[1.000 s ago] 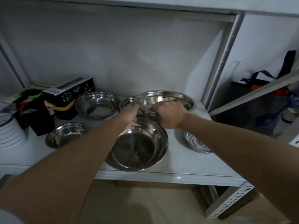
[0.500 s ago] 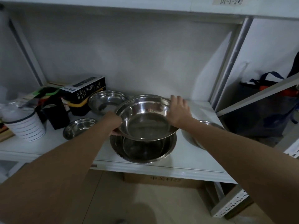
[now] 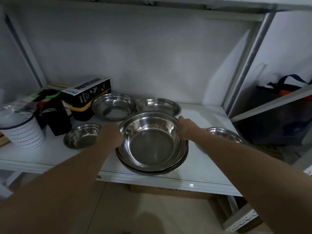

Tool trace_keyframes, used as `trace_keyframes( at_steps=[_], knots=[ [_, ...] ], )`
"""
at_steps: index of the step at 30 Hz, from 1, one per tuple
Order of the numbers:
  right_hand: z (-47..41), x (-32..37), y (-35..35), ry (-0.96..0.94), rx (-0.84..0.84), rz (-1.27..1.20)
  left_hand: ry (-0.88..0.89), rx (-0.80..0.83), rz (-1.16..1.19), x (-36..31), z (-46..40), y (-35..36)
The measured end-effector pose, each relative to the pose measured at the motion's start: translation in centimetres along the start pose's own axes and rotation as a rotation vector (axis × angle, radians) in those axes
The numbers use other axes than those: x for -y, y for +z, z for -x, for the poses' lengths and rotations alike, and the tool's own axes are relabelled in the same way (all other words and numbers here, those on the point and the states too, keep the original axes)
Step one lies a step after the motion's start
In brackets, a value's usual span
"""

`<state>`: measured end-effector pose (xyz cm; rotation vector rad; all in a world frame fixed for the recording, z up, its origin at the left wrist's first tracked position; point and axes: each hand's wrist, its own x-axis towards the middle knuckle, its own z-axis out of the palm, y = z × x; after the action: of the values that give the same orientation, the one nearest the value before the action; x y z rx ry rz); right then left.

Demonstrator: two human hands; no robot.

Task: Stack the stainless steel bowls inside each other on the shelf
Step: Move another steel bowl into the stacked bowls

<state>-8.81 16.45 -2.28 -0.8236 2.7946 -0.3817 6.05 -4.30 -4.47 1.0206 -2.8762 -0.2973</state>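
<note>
A large steel bowl (image 3: 151,142) rests inside an even larger steel bowl (image 3: 170,170) near the front of the white shelf (image 3: 199,173). My left hand (image 3: 110,135) grips the inner bowl's left rim and my right hand (image 3: 186,126) grips its right rim. Behind the stack stand a medium bowl (image 3: 114,105) and another bowl (image 3: 158,106). A small bowl (image 3: 81,135) sits to the left, and one more bowl (image 3: 224,134) shows behind my right forearm, partly hidden.
A black spray-bottle box (image 3: 85,94) and a black holder (image 3: 56,119) stand at the back left. A white striped container (image 3: 23,130) sits at the far left. A metal upright (image 3: 244,65) bounds the shelf on the right, with bags (image 3: 278,105) beyond.
The bowl in my two hands has come down from above the biggest bowl and now rests inside it. Both hands stay on its rim.
</note>
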Motion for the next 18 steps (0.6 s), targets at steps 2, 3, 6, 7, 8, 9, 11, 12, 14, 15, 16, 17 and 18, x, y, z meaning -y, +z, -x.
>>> trace_keyframes(
  at_steps=[2, 3, 6, 7, 8, 9, 11, 12, 14, 15, 16, 17, 18],
  knots=[
    [-0.1, -0.4, 0.5, 0.016, 0.031, 0.029, -0.034, 0.027, -0.038, 0.1, -0.4, 0.3],
    [-0.2, -0.5, 0.6, 0.017, 0.048, 0.042, -0.045, 0.057, -0.058, 0.1, -0.5, 0.3],
    [-0.3, -0.7, 0.7, -0.018, 0.139, 0.130, -0.034, 0.127, -0.129, 0.2, -0.8, 0.2],
    [-0.3, -0.8, 0.7, -0.026, 0.161, 0.155, -0.026, 0.133, -0.141, 0.2, -0.9, 0.2],
    [-0.5, -0.9, 0.7, -0.030, 0.174, 0.169, -0.019, 0.134, -0.147, 0.3, -1.0, 0.1],
    [-0.7, -0.9, 0.7, -0.034, 0.178, 0.177, -0.024, 0.130, -0.135, 0.4, -1.2, 0.2],
    [-1.1, -0.9, 0.2, -0.026, 0.164, 0.158, -0.040, 0.113, -0.064, 0.6, -1.8, 0.2],
    [-1.3, -0.8, -0.2, -0.013, 0.141, 0.128, -0.056, 0.109, -0.019, 0.6, -2.1, 0.0],
    [-2.0, -0.7, -1.0, -0.016, 0.069, 0.061, -0.105, 0.070, 0.120, 0.7, -3.2, -0.2],
    [-2.4, -0.6, -1.3, -0.023, 0.032, 0.029, -0.128, 0.042, 0.184, 0.7, -3.8, -0.2],
    [-2.8, -0.5, -1.5, -0.030, -0.004, -0.005, -0.136, 0.019, 0.217, 0.7, -4.4, -0.3],
    [-3.4, -0.4, -1.6, -0.041, -0.031, -0.036, -0.141, 0.006, 0.227, 0.6, -4.7, -0.4],
    [-4.0, -0.3, -1.6, -0.053, -0.043, -0.065, -0.149, 0.000, 0.225, 0.3, -5.1, -0.6]
  ],
)
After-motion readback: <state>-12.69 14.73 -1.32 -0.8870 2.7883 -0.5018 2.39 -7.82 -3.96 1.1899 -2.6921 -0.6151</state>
